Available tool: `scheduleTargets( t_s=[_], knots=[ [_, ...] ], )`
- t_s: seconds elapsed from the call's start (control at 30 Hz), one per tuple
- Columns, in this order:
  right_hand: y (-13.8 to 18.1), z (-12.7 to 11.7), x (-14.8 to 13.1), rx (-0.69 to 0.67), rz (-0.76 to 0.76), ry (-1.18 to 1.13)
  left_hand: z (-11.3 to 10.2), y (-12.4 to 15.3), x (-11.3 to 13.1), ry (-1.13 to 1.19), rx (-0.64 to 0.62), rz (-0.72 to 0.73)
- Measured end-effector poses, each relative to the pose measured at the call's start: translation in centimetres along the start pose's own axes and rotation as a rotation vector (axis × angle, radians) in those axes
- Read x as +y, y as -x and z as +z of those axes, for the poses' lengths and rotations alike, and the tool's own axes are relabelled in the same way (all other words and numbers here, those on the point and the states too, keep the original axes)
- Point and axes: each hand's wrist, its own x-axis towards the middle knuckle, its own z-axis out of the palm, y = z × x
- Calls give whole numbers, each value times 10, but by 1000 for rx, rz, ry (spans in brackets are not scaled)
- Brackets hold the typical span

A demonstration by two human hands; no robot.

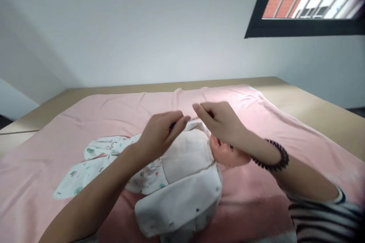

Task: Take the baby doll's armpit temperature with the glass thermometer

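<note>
A baby doll (224,153) lies on its back, its head to the right and partly hidden by my right forearm. It wears a white top (185,155) with its near front panel (179,201) folded open toward me, and white patterned pants (85,171). Above the doll's far side, my left hand (164,133) is closed with thumb against fingers; a small dark blue spot shows in its grip. My right hand (218,119) is also closed, just right of it over the doll's neck. White cloth (196,124) shows beneath both hands. Whatever the fingertips pinch is hidden.
A wrinkled pink blanket (256,197) lies under the doll on a light wooden table (308,102). Behind the table stands a white wall (142,26), with a barred window (308,0) at upper right. A dark beaded bracelet (281,155) circles my right wrist.
</note>
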Motion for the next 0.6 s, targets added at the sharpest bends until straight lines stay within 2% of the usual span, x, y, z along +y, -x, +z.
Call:
scheduleTargets(
  t_s=[0.13,0.23,0.3,0.37,0.5,0.6],
  knots=[
    [-6,-15,-34,112,-81,-82,-24,1,28,-52,107,-27],
    [14,-11,-42,8,13,-149,-32,17,33,0,-14,-36],
    [34,-1,-34,-170,128,-182,-29,30,29,31,-127,-59],
    [54,10,-20,-282,253,-204,-20,43,26,52,-204,-94],
    [86,24,-4,-255,303,-209,-2,66,33,59,-288,-168],
    [105,24,-15,-242,315,-290,1,84,49,122,-236,-216]
  ],
)
